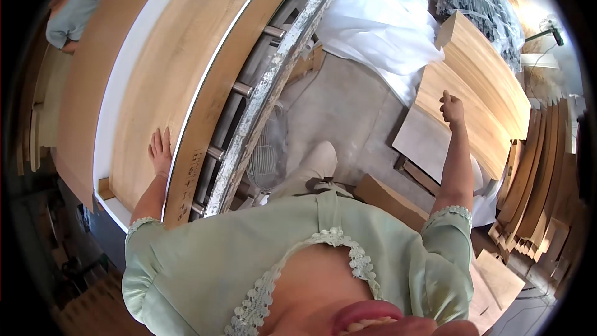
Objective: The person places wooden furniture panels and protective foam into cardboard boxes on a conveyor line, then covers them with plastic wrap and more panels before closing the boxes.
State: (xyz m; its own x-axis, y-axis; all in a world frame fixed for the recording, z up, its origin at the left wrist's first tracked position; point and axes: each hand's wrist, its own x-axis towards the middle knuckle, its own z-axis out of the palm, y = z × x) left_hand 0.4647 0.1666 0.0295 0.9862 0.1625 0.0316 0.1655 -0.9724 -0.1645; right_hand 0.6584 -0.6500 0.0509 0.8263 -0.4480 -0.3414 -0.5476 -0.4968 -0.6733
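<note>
Left hand lies flat, fingers spread, palm down on the large light wood panel, near the panel's right edge; grip apart, clamped on nothing. The panel rests on the table, beside a roller conveyor. Right hand is raised out to the person's right, fingers curled together at the edge of the top sheet of a stack of wood sheets; whether it clamps the sheet cannot be told. A fan stands on the floor between.
</note>
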